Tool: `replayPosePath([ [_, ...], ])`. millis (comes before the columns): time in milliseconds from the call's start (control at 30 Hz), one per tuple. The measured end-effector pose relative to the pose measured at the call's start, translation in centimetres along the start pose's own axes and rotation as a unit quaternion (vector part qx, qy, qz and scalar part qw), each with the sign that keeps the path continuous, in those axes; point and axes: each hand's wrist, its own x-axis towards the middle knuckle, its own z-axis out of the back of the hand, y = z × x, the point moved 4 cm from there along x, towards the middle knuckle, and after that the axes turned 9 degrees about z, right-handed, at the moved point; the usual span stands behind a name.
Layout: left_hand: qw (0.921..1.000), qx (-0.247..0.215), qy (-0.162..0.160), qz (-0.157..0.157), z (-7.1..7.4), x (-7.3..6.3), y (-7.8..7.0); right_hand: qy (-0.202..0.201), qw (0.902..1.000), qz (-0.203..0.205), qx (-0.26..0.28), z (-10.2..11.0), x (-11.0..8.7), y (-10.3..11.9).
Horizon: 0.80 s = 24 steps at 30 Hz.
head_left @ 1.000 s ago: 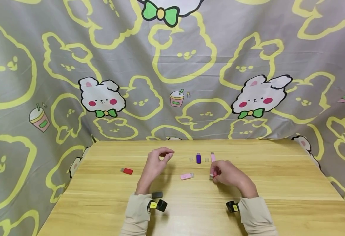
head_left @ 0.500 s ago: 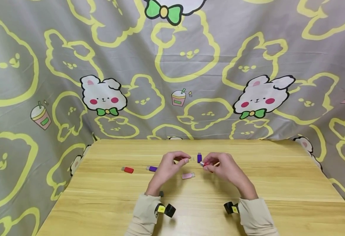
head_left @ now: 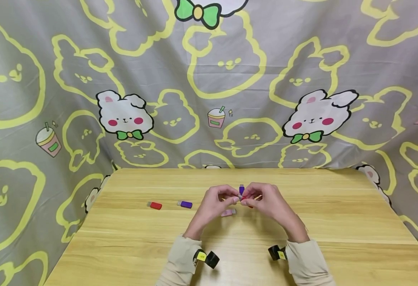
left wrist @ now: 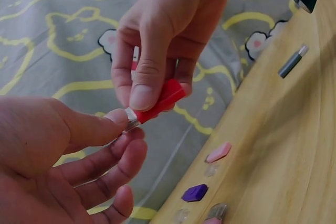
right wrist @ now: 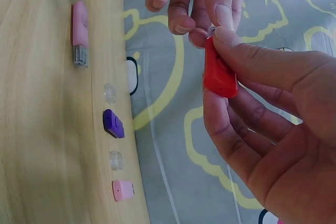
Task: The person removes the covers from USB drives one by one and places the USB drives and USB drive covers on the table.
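In the left wrist view, the thumb and fingertips of my right hand (head_left: pixel 269 200) grip the body of a red USB flash drive (left wrist: pixel 167 98). My left hand (head_left: pixel 212 203) pinches its silvery, clear-looking tip (left wrist: pixel 131 120) between thumb and forefinger; whether a cap sits over the metal plug I cannot tell. Both hands meet fingertip to fingertip above the table. Just behind them, a purple flash drive (head_left: pixel 242 189) lies on the wood. A pink flash drive (head_left: pixel 227 213) rests below the left hand, partly covered by it in the head view.
Left on the table (head_left: pixel 130 242) lie another red flash drive (head_left: pixel 155 205) and a purple one (head_left: pixel 185 204). Small clear caps (right wrist: pixel 116 160) flank the rear purple drive, near a second pink drive (right wrist: pixel 122 190). A dark grey drive (left wrist: pixel 292 62) shows in the left wrist view.
My left hand has moved right and taken hold of the red drive's tip. The right hand has lifted that drive and carried it left and away from me.
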Motion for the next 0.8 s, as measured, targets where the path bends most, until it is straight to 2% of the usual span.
replayPosePath([
  [200, 0.9996, -0.024, -0.013, 0.008, -0.2, 0.1, 0.1, -0.007, 1.0000, 0.002, -0.003, -0.1, 0.0, 0.0],
  [333, 0.9997, -0.014, -0.017, 0.011, -0.3, 0.1, -0.1, 0.005, 1.0000, 0.006, -0.004, -0.3, 0.0, 0.1],
  [600, 0.9994, 0.005, -0.026, 0.021, -0.1, -1.1, -2.9, 0.028, 0.9996, -0.006, -0.009, -0.5, 0.0, 0.0],
  [700, 0.9992, 0.008, -0.027, 0.029, 0.0, -1.0, -2.4, 0.032, 0.9994, 0.001, -0.010, -0.6, 0.1, 0.1],
  [800, 0.9991, 0.005, -0.026, 0.034, 0.0, -0.4, -1.0, 0.037, 0.9993, 0.006, -0.009, -0.7, 0.2, 0.1],
])
